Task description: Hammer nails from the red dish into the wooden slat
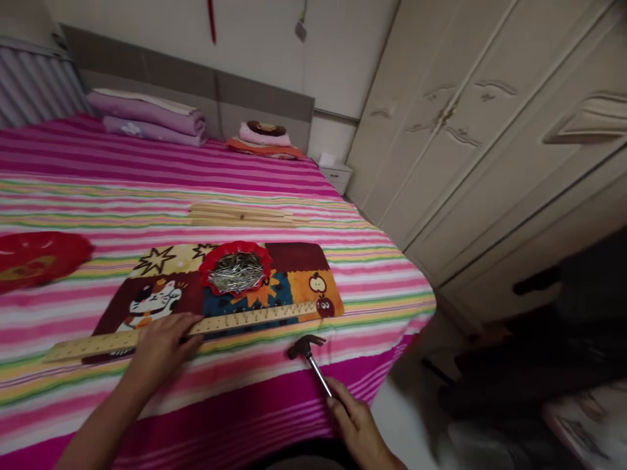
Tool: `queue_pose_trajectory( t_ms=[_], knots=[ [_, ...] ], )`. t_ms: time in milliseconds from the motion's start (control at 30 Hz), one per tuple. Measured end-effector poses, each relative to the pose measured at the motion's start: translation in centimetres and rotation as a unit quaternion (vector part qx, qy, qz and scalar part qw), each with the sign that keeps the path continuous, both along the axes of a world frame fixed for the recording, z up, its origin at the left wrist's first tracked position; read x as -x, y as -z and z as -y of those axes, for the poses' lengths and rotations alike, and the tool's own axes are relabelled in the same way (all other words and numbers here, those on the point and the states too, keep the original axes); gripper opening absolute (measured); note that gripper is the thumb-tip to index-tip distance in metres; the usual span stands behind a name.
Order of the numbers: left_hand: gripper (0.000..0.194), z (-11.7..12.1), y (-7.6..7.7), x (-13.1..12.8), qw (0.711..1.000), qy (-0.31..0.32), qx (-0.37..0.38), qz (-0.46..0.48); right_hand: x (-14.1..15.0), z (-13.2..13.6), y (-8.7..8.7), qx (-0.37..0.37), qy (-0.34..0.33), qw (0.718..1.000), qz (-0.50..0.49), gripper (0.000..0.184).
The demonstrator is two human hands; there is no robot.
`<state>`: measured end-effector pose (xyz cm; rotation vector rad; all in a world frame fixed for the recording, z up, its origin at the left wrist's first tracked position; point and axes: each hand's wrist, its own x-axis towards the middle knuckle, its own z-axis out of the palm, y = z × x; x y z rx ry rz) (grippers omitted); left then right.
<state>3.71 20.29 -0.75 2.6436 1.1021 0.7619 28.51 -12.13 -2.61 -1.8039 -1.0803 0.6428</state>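
My left hand (166,343) is closed over a long, thin wooden strip (98,344), which lies aslant on the bed. Small holes or marks dot its left part, and a row of nails (264,314) stands up from the right part. In my right hand (356,418) is a claw hammer (308,349), gripped by its handle. The hammer's head is below the strip's right half, apart from it. Beyond the strip sits a red scalloped dish (208,277) full of loose nails (236,271). Under the dish and strip lies a patterned mat (304,258) with a cat picture.
More wooden strips (235,214) lie farther up the striped bed (353,261). A red plate (44,251) rests at the left. Folded bedding (151,114) and a small folded pile (264,136) sit by the headboard (191,75). A wardrobe (465,111) stands along the right.
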Motion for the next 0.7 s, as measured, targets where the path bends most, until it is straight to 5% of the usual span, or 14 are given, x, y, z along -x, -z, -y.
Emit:
queue_pose_trajectory(
  t_ms=[200, 467, 700],
  knots=[
    [0.032, -1.0, 1.0, -2.1, 0.997, 0.064, 0.047, 0.018, 0.6, 1.1, 1.9, 0.024, -0.013, 1.000, 0.004, 0.036],
    [0.024, 5.0, -0.2, -12.5, 0.997, 0.038, 0.071, 0.014, 0.7, 0.8, 2.1, 0.049, -0.044, 0.998, -0.011, 0.037],
    [0.027, 7.0, -0.7, -14.6, 0.994, 0.017, 0.103, 0.008, 0.1, 0.7, 3.7, 0.102, -0.062, 0.993, -0.022, 0.046]
  ],
)
